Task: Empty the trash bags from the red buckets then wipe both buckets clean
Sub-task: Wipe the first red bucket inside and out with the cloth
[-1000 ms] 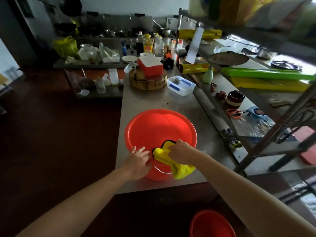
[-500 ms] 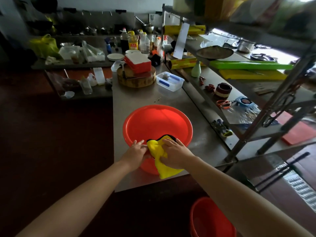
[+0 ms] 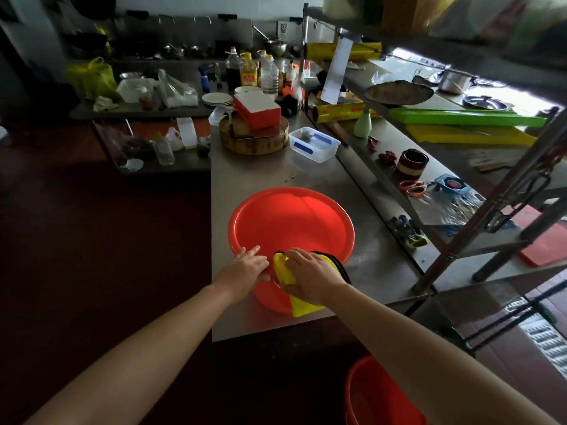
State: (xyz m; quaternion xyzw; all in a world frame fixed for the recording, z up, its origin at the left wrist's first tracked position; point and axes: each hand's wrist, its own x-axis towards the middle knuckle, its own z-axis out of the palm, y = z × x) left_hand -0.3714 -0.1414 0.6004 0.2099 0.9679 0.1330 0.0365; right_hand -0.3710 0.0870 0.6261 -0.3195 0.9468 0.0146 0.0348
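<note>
A red bucket [image 3: 291,222] stands on the steel table [image 3: 245,176], close to its near edge. A yellow cloth [image 3: 302,305] with a black edge hangs over the bucket's near rim and down its outer wall. My right hand [image 3: 310,276] lies on the cloth and presses it against the rim and wall, thumb curled under the fabric. My left hand [image 3: 245,269] rests on the rim just to the left, fingers straight, holding the bucket steady. A second red bucket [image 3: 377,394] sits on the dark floor at the bottom right.
Behind the bucket on the table are a clear plastic box [image 3: 314,144], a round wooden block [image 3: 253,138] and a red-and-white box [image 3: 256,108]. A steel shelf rack [image 3: 445,185] loaded with rolls, bowls and boards runs along the right. Bottles stand at the back.
My right hand has slid the yellow cloth leftward along the near rim and down the outer wall. My left hand stayed on the rim. The camera view shifted slightly.
</note>
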